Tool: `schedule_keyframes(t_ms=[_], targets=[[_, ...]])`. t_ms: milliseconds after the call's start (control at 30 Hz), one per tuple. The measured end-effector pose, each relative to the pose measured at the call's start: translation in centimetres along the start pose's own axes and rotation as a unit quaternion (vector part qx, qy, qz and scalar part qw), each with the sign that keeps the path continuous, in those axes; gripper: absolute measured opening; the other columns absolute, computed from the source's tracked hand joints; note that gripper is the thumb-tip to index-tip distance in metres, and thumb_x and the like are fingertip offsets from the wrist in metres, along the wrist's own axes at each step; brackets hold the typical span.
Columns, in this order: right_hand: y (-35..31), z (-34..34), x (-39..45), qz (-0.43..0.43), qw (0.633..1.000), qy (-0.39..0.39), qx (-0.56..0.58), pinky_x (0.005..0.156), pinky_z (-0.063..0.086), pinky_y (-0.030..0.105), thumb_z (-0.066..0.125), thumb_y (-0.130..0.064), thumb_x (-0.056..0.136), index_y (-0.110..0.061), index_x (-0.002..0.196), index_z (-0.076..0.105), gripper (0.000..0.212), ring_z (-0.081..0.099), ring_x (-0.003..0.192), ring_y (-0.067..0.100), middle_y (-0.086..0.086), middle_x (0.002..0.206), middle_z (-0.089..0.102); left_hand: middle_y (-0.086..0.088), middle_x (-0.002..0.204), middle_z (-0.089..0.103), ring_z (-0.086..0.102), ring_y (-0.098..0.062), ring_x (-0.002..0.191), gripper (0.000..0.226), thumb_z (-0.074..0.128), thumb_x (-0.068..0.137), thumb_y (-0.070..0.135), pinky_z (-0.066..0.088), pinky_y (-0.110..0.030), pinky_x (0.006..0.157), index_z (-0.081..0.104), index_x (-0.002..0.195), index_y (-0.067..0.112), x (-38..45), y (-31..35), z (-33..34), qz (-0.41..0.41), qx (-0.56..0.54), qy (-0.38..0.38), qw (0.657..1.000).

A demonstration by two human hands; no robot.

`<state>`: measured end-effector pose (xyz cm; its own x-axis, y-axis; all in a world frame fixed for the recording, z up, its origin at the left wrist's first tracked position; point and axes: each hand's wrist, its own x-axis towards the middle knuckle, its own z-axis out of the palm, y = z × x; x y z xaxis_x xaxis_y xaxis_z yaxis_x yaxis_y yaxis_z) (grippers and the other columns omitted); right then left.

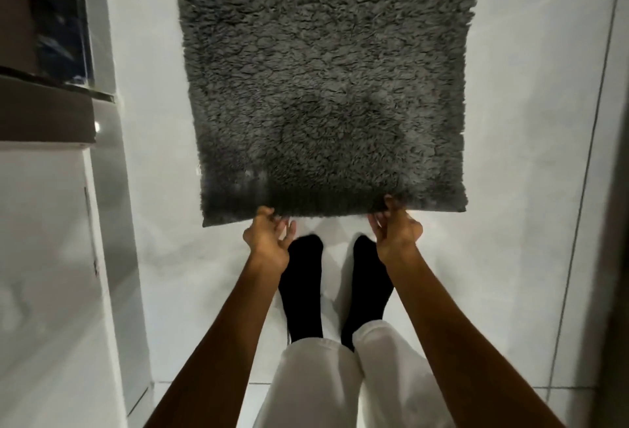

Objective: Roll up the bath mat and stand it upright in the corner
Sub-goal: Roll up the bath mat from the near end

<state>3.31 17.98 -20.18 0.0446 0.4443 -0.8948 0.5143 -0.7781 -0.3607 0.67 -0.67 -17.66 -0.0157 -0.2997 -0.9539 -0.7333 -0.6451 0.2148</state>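
In the head view, a grey shaggy bath mat is seen spread flat on the white tiled floor, running from the far edge of the frame to just beyond the black-socked feet. Its near edge is taken at two places. The left hand is held at the near-left part of the hem, thumb on top and fingers loosely curled beneath; whether a firm pinch is made cannot be told. The right hand is closed on the near-right part, the pile pinched between thumb and fingers.

The mat is judged soft, limp and fairly light, though thick. A grip spread wide along the near hem is judged best, so that an even roll can be started. A loose roll is likely to slump when stood upright.
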Motion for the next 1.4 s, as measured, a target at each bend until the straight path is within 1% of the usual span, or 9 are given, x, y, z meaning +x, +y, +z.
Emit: schedule_keyframes(t_ms=[200, 267, 367, 533, 833, 967, 1100, 1200, 1400], targets=[[-3.5, 1.4, -1.7, -0.344, 0.913, -0.037, -0.217, 0.070, 0.061, 0.050, 0.071, -0.024, 0.091, -0.016, 0.076, 0.058, 0.021, 0.064, 0.074, 0.031, 0.019, 0.082, 0.068, -0.016, 0.110, 0.067, 0.065, -0.034, 0.105, 0.028, 0.063, 0.093, 0.001, 0.055, -0.053, 0.096, 0.055, 0.119, 0.009, -2.8, 2.0, 2.2, 0.364, 0.197, -0.041, 0.910], [-4.8, 1.6, -1.1, -0.477, 0.781, -0.084, -0.395, 0.075, 0.060, 0.047, 0.068, -0.016, 0.091, -0.019, 0.092, 0.062, 0.007, 0.062, 0.092, 0.027, 0.012, 0.108, 0.065, -0.013, 0.129, 0.059, 0.057, -0.030, 0.117, 0.038, 0.066, 0.092, 0.009, 0.051, -0.050, 0.101, 0.059, 0.130, 0.014, -2.2, 2.6, 2.2, 0.476, 0.428, -0.052, 0.767], [-5.8, 3.7, 0.5, -0.561, 0.559, -0.078, -0.606, 0.095, 0.052, 0.048, 0.076, -0.015, 0.082, -0.015, 0.125, 0.058, 0.046, 0.050, 0.117, 0.033, 0.012, 0.136, 0.049, -0.007, 0.150, 0.046, 0.047, -0.030, 0.129, 0.057, 0.069, 0.091, 0.031, 0.044, -0.049, 0.098, 0.050, 0.144, 0.020, 0.5, 4.7, 2.5, 0.572, 0.689, 0.009, 0.446], [-6.2, 4.1, 1.2, -0.552, 0.389, -0.078, -0.733, 0.113, 0.035, 0.051, 0.081, -0.023, 0.077, -0.013, 0.130, 0.049, 0.062, 0.049, 0.126, 0.036, 0.012, 0.133, 0.053, -0.006, 0.150, 0.046, 0.043, -0.028, 0.139, 0.076, 0.079, 0.081, 0.041, 0.035, -0.055, 0.109, 0.044, 0.145, 0.018, 2.0, 6.6, 2.2, 0.530, 0.796, -0.001, 0.291], [-11.4, 6.6, 2.5, -0.562, 0.340, -0.153, -0.739, 0.099, 0.036, 0.049, 0.051, -0.041, 0.098, -0.018, 0.121, 0.057, 0.033, 0.055, 0.113, 0.034, 0.008, 0.119, 0.067, -0.011, 0.135, 0.053, 0.047, -0.033, 0.125, 0.038, 0.063, 0.098, 0.027, 0.038, -0.050, 0.105, 0.061, 0.136, 0.022, 2.7, 10.7, 4.4, 0.532, 0.732, -0.082, 0.418], [-13.9, 9.7, 2.9, -0.512, 0.320, -0.189, -0.774, 0.104, 0.032, 0.054, 0.041, -0.048, 0.100, -0.018, 0.131, 0.049, 0.044, 0.049, 0.127, 0.035, 0.011, 0.134, 0.060, -0.025, 0.142, 0.051, 0.050, -0.043, 0.130, 0.059, 0.052, 0.102, 0.027, 0.036, -0.059, 0.115, 0.037, 0.156, 0.005, 1.8, 9.0, 4.2, 0.612, 0.727, -0.056, 0.306], [-15.3, 11.3, 2.7, -0.465, 0.384, -0.215, -0.769, 0.110, 0.028, 0.052, 0.048, -0.052, 0.097, -0.019, 0.136, 0.048, 0.051, 0.044, 0.134, 0.036, 0.014, 0.140, 0.057, -0.024, 0.156, 0.039, 0.036, -0.041, 0.147, 0.097, 0.064, 0.091, 0.052, 0.016, -0.065, 0.124, 0.016, 0.162, 0.004, 1.2, 8.5, 5.7, 0.554, 0.792, -0.030, 0.254], [-15.2, 10.2, 2.0, -0.465, 0.401, -0.204, -0.763, 0.111, 0.028, 0.049, 0.046, -0.058, 0.095, -0.020, 0.140, 0.044, 0.058, 0.042, 0.137, 0.034, 0.012, 0.144, 0.054, -0.014, 0.152, 0.046, 0.044, -0.032, 0.139, 0.077, 0.060, 0.098, 0.035, 0.031, -0.050, 0.120, 0.019, 0.159, 0.010, 1.7, 10.0, 8.6, 0.505, 0.838, -0.037, 0.202], [-16.4, 10.4, 1.5, -0.417, 0.364, -0.196, -0.809, 0.106, 0.030, 0.058, 0.030, -0.060, 0.099, -0.015, 0.136, 0.041, 0.059, 0.050, 0.129, 0.038, 0.017, 0.139, 0.057, -0.020, 0.154, 0.042, 0.046, -0.037, 0.137, 0.080, 0.065, 0.096, 0.028, 0.037, -0.045, 0.115, 0.016, 0.156, 0.007, 1.8, 15.5, 12.4, 0.364, 0.840, -0.214, 0.341]])
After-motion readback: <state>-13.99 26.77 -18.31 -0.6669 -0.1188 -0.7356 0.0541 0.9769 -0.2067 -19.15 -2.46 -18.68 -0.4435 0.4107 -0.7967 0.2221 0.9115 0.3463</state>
